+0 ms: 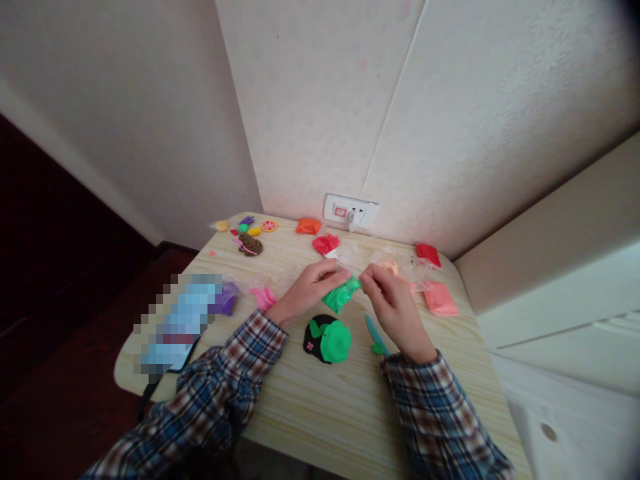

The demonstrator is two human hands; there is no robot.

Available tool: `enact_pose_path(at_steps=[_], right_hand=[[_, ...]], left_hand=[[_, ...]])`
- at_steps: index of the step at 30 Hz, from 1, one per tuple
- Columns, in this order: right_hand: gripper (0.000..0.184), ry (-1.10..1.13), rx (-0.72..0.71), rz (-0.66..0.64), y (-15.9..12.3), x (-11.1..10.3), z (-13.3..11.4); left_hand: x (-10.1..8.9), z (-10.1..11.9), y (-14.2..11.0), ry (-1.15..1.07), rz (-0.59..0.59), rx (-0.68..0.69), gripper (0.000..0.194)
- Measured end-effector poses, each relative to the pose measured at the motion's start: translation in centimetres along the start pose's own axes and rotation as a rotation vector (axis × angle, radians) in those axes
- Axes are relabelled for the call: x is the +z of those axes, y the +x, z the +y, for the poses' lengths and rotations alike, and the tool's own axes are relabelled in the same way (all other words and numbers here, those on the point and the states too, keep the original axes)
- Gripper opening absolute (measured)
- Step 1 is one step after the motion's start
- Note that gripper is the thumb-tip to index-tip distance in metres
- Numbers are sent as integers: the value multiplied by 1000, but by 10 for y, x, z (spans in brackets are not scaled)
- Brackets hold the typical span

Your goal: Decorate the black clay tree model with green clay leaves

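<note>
My left hand [311,285] and my right hand [393,303] meet over the middle of a small wooden table [320,407]. Both pinch the top of a clear bag holding green clay [340,294], fingers pressed together at its upper edge. Just below the hands lies a black clay piece topped with a green clay disc [327,339]. A teal plastic tool [374,329] rests by my right wrist, with a small green clay bit [377,348] beside it.
Bags of red [325,243], orange [308,226], pink [263,297] and salmon [440,298] clay lie around. Small clay figures [249,233] stand at the far left corner. A blurred phone [180,320] lies at the left edge. A wall socket [350,211] is behind the table.
</note>
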State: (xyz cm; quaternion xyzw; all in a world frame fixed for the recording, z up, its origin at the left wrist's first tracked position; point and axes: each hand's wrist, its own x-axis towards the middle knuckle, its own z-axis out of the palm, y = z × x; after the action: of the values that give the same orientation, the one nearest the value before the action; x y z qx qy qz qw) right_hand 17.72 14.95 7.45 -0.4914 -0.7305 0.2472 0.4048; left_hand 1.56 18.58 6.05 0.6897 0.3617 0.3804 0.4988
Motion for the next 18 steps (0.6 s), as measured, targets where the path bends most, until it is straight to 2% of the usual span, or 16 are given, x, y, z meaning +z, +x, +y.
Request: enact_pose_path(at_steps=[5, 8, 11, 14, 18], right_hand=[[30, 112, 26, -98, 0, 1, 1], [33, 155, 79, -171, 0, 0, 1], [36, 237, 127, -165, 1, -1, 0], [37, 312, 134, -118, 1, 0, 0], [35, 288, 96, -60, 1, 3, 1]], left_hand=[[-2, 3, -2, -16, 47, 13, 30], [-2, 4, -3, 41, 13, 72, 31], [0, 5, -4, 78, -10, 102, 33], [4, 4, -4, 26, 31, 41, 35], [6, 5, -3, -220, 33, -112, 33]])
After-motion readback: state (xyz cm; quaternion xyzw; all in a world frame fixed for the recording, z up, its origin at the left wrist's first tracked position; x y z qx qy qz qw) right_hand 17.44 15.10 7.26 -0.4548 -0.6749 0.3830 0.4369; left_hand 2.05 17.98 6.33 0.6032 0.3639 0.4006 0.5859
